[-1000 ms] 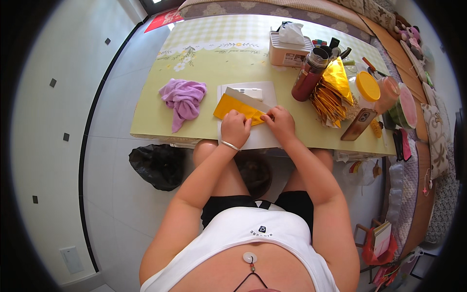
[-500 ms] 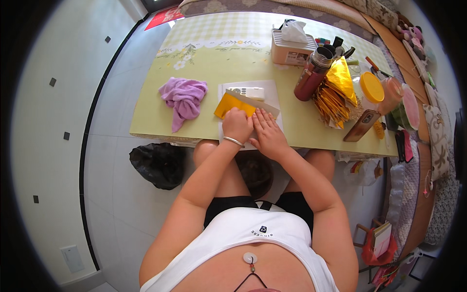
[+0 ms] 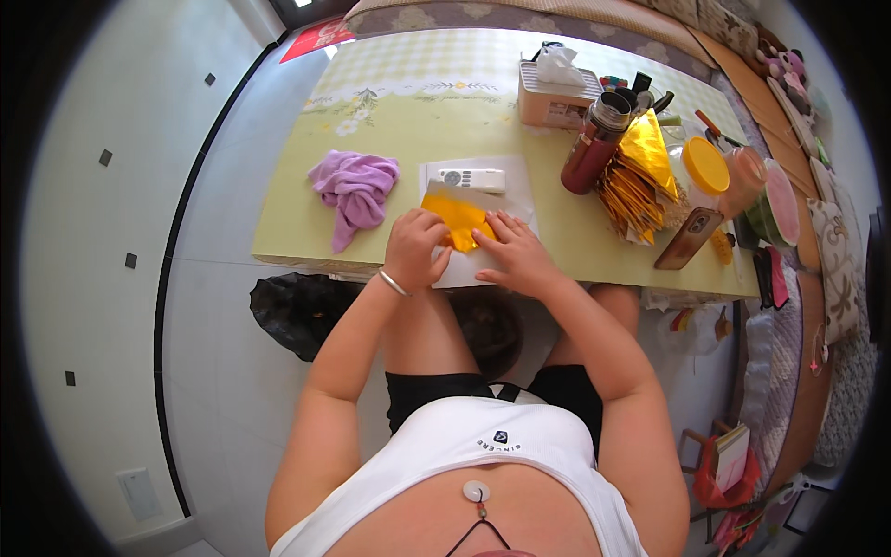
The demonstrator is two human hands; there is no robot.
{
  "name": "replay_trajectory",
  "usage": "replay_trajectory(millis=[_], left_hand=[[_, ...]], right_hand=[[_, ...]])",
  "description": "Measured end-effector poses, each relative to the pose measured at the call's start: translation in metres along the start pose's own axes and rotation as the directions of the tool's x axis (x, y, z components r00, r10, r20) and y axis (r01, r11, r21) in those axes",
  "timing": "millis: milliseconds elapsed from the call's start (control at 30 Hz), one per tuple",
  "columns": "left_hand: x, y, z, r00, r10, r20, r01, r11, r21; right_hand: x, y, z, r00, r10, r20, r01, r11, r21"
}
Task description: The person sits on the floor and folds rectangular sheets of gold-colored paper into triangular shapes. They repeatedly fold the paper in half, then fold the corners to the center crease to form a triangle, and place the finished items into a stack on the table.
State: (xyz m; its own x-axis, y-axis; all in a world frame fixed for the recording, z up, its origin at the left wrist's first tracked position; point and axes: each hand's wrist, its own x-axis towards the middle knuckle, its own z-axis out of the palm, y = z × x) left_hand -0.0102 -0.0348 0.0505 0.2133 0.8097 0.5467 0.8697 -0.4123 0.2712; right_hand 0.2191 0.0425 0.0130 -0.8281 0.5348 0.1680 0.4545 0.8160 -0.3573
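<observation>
A sheet of gold foil paper (image 3: pixel 457 215) with a greyish border, partly folded, lies on a white sheet (image 3: pixel 520 176) at the near side of the table. My left hand (image 3: pixel 416 246), a silver bangle at its wrist, is closed with curled fingers at the foil's lower left edge. My right hand (image 3: pixel 516 252) rests with fingers stretched out and thumb apart, its fingertips touching the foil's right side. Just beyond the foil lies a white remote control (image 3: pixel 475 180). The underside of the foil is hidden.
A crumpled purple cloth (image 3: pixel 355 193) lies to the left. On the right stand a dark red thermos (image 3: pixel 592 153), a stack of gold foil pieces (image 3: pixel 636 195), a yellow-lidded jar (image 3: pixel 705 167), a phone (image 3: pixel 689 239) and a tissue box (image 3: pixel 557 97). A black bag (image 3: pixel 302 311) sits below the table.
My left hand has moved left, from the middle of the foil to its lower left edge. The foil has turned and its folded shape differs. My right hand stays near its place.
</observation>
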Motion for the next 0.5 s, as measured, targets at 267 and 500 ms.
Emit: replay_trajectory(millis=[267,500], left_hand=[[-0.032,-0.001,-0.006,0.959,0.160,0.235,-0.151,0.987,-0.059],[-0.031,-0.010,-0.006,0.962,0.129,0.239,-0.098,0.986,-0.137]], right_hand=[[-0.017,0.038,-0.014,0.974,-0.215,0.078,0.213,0.977,0.025],[-0.026,0.022,-0.022,0.949,-0.275,0.152,0.284,0.958,-0.041]])
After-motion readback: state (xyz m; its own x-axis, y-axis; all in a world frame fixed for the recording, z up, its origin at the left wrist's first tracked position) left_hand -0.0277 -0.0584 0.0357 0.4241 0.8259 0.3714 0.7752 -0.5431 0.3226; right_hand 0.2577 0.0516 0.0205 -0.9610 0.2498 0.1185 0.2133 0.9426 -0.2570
